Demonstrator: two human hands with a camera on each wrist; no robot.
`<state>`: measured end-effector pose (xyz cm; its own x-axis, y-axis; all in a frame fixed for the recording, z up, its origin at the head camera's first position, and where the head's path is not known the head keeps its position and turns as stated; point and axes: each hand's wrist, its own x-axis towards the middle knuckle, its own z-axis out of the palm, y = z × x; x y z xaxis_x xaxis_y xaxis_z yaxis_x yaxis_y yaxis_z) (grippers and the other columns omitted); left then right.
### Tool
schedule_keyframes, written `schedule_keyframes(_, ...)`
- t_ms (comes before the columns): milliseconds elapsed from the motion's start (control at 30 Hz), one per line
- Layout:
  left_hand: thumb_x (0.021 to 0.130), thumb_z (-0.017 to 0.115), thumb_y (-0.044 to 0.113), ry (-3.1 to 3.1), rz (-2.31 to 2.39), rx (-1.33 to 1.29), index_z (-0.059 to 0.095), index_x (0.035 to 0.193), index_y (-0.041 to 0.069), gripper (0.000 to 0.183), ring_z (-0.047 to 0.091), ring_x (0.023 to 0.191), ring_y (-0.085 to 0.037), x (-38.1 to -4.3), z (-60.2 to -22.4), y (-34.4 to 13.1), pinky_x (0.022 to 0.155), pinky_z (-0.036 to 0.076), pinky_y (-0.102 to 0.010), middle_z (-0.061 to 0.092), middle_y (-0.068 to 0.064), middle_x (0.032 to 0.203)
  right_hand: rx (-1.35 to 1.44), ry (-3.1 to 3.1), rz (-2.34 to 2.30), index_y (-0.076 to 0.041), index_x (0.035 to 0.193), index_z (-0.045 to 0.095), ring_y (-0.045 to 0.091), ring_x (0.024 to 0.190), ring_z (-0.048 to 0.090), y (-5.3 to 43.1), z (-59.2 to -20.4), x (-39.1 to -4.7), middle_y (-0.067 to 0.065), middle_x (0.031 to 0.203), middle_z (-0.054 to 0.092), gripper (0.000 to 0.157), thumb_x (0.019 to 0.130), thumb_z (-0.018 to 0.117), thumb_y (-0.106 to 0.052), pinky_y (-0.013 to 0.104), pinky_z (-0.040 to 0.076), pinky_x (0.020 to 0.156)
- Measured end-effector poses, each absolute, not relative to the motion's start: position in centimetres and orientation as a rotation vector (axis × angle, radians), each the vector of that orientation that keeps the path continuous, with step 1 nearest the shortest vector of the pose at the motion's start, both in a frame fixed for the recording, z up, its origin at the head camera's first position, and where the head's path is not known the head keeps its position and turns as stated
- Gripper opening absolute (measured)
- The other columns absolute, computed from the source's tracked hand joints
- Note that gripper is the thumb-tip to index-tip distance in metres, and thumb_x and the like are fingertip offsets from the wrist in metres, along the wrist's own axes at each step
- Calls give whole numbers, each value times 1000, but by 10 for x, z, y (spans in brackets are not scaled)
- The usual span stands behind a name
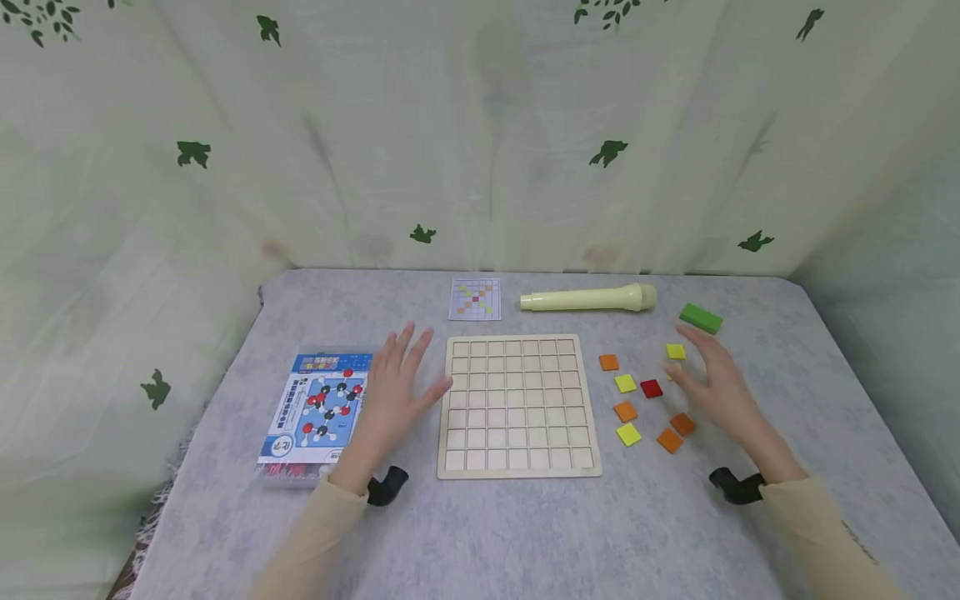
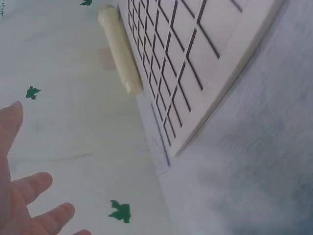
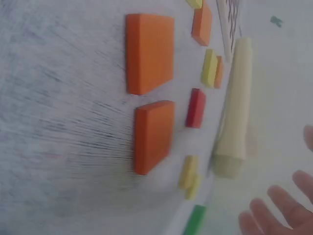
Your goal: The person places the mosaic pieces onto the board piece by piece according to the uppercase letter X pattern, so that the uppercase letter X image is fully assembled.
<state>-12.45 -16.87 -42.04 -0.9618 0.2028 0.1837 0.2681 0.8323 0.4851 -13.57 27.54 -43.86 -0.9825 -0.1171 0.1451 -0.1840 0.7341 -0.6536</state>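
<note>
A: Biggest first?

B: The table (image 1: pixel 517 542), across the lower frame. Then the board (image 1: pixel 518 407), a pale grid lying flat just right of the frame's lower centre.

A: How would it handle?

B: It looks like thin wood: stiff and fairly light, I'd judge. Best held by the rim at two opposite sides.

A: And the box (image 1: pixel 318 412)?

B: Lower left, with molecule models printed on its cover.

A: The hands?

B: The left hand (image 1: pixel 393 392) is between box and board, fingers spread, gripping nothing; whether its thumb touches the board's edge I can't tell. The right hand (image 1: pixel 723 392), right of centre, has its fingers apart and holds nothing either. Part of it hides some of the table beneath.

A: Beyond them?

B: The rod (image 1: pixel 588 298), pale yellow, above the board, and the card (image 1: pixel 475 310) to its left, printed with a coloured grid. Then the green block (image 1: pixel 701 317), past the right fingertips.

A: Smallest?

B: The tiles, right of the board: orange (image 1: pixel 670 441), yellow (image 1: pixel 628 434) and one red (image 1: pixel 651 389). Probably light, hard and a little slick. They lie flat, so I'd pinch opposite side edges; they seem unlikely to break.
</note>
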Motion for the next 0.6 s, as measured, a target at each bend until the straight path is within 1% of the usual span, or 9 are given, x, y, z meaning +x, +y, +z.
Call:
schedule_keyframes(67,93,61,38,-2857,-967,-391,26,153,14,72,9,142,-37,-121,-430,-166,108,10,-58,17,-12,158,145,-2818,1203,-6,147,34,41,129,34,280,-445,-137,21,145,36,59,95,60,-19,58,31,99)
schedule_keyframes(100,94,61,34,-2846,-1063,-388,27,152,12,70,12,142,-36,-120,-435,-165,108,12,-57,19,-11,157,100,-2807,1266,-4,144,36,39,126,37,283,-449,-138,21,143,39,56,95,60,-16,56,33,98)
schedule_keyframes(133,95,60,31,-2837,-1154,-379,28,151,11,68,15,142,-35,-119,-441,-164,109,14,-56,21,-11,157,48,-2808,1312,-3,142,39,37,125,40,286,-452,-140,19,141,42,52,95,59,-14,52,37,98)
schedule_keyframes(233,96,59,25,-2840,-1351,-321,30,150,8,64,20,141,-32,-116,-457,-162,110,17,-50,27,-12,155,-33,-2824,1435,-1,137,43,34,121,43,295,-461,-144,18,137,46,45,96,57,-13,46,40,97)
schedule_keyframes(267,96,59,23,-2839,-1400,-297,31,150,6,63,21,140,-32,-116,-461,-161,110,17,-49,29,-13,154,-34,-2830,1474,0,136,44,35,122,43,298,-463,-145,20,136,46,44,96,57,-13,46,40,96)
schedule_keyframes(333,96,59,19,-2832,-1452,-269,34,148,4,60,24,139,-33,-117,-469,-161,110,18,-48,33,-15,151,-40,-2858,1512,1,135,45,35,121,44,303,-466,-148,21,136,47,43,96,57,-12,40,42,95)
schedule_keyframes(433,95,58,11,-2806,-1526,-237,37,145,0,56,28,137,-35,-118,-477,-162,110,19,-48,37,-18,148,-46,-2899,1529,4,134,47,37,121,44,306,-469,-151,24,135,48,42,95,58,-9,40,42,94)
schedule_keyframes(567,92,57,1,-2774,-1595,-224,41,143,-2,53,28,137,-34,-120,-484,-164,110,18,-48,39,-17,147,-64,-2951,1494,5,131,49,40,118,45,304,-471,-155,27,132,49,39,93,57,-4,51,39,93)
schedule_keyframes(600,91,57,0,-2772,-1594,-233,42,142,-2,53,27,137,-34,-120,-486,-165,109,18,-48,38,-16,148,-55,-2967,1470,5,130,50,41,116,46,304,-471,-155,27,130,49,39,93,58,-4,52,40,92)
